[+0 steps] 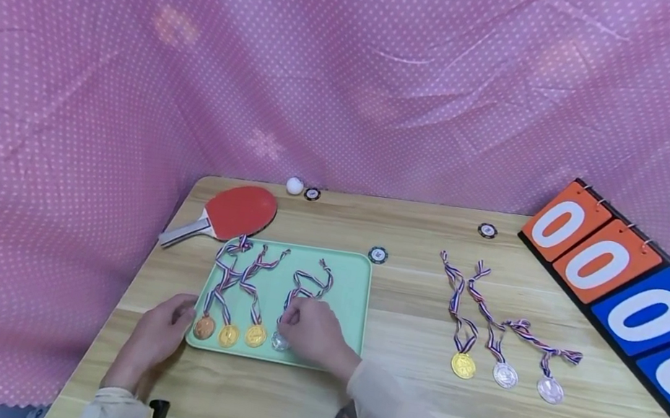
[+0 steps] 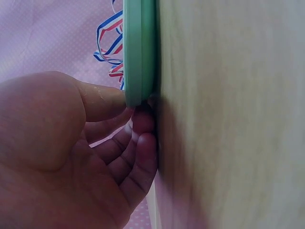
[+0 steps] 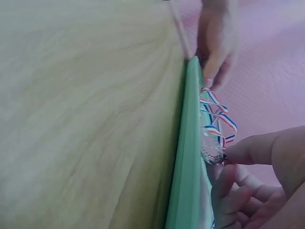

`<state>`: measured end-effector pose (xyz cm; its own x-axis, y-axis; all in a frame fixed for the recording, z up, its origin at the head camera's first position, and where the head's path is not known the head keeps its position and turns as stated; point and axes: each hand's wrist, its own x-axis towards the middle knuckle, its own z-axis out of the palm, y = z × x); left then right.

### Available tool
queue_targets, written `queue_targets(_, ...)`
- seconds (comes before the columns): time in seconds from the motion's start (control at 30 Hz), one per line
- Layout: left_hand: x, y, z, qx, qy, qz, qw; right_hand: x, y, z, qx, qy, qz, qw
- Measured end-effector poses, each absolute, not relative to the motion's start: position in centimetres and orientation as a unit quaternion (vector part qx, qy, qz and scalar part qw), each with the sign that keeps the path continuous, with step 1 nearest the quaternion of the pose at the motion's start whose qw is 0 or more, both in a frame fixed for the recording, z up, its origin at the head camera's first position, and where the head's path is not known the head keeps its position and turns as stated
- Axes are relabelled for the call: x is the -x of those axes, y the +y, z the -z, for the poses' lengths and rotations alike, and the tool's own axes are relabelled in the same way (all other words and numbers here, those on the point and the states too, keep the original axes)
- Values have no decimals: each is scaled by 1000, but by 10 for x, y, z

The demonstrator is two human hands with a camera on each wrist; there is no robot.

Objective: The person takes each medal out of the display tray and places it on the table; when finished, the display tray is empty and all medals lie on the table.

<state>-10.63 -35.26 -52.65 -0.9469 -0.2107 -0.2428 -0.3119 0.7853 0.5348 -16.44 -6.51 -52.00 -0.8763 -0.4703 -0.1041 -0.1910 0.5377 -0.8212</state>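
A light green tray (image 1: 351, 292) lies on the wooden table. My left hand (image 1: 156, 330) grips its near left corner, thumb (image 2: 107, 102) against the rim and fingers curled by its underside. In the tray a bronze medal (image 1: 204, 326) and two gold medals (image 1: 228, 336) lie in a row with striped ribbons. Beside them is a silver medal (image 3: 211, 147), tilted in the right wrist view. My right hand (image 1: 318, 331) pinches it at its edge near the ribbon, partly covering it from the head view.
Right of the tray lie a gold medal (image 1: 464, 365) and two silver medals (image 1: 505, 375) with ribbons. A scoreboard (image 1: 636, 300) showing zeros stands at the right. A red table tennis paddle (image 1: 242, 213), a white ball (image 1: 295, 186) and several chips (image 1: 378, 254) lie further back.
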Motion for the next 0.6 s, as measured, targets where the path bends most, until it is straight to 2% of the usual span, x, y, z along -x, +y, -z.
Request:
queue_targets(0.4, 106, -351, 525, 143, 939, -301, 87, 171, -54, 526, 149, 814, 521, 211)
queue_targets(0.6, 106, -351, 526, 140, 942, -295, 80, 173, -48, 526, 143, 814, 522, 211)
